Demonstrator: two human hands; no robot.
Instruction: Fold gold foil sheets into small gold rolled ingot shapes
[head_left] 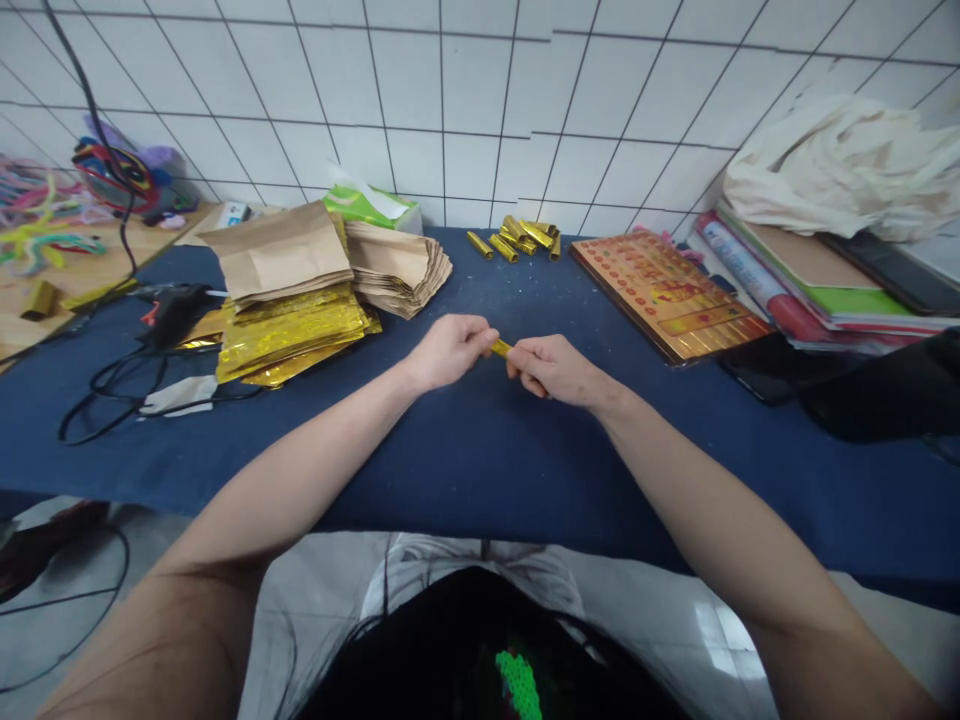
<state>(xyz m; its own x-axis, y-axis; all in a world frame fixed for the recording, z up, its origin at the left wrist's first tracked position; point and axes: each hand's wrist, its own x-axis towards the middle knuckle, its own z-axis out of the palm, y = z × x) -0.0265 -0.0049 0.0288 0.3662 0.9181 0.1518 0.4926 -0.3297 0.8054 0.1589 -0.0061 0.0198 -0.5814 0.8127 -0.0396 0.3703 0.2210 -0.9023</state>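
Note:
Between my two hands, above the blue tabletop, is a small gold foil paper roll [501, 347]. My left hand [453, 350] pinches one end of it, and my right hand [551, 366] pinches the other. Most of the roll is hidden by the fingers. Several similar gold tubes [517, 238] lie in a loose pile by the wall. Left of my hands sits a stack of gold foil sheets [292, 335], with brown paper sheets [277, 250] on top and more brown paper [394, 262] beside them.
A black glue gun [180, 312] with a coiled cable lies at the left. A green tissue pack [371, 205] stands by the tiled wall [480, 90]. To the right are an orange patterned box [664, 290], stacked books [817, 265] and a white cloth bag [847, 165].

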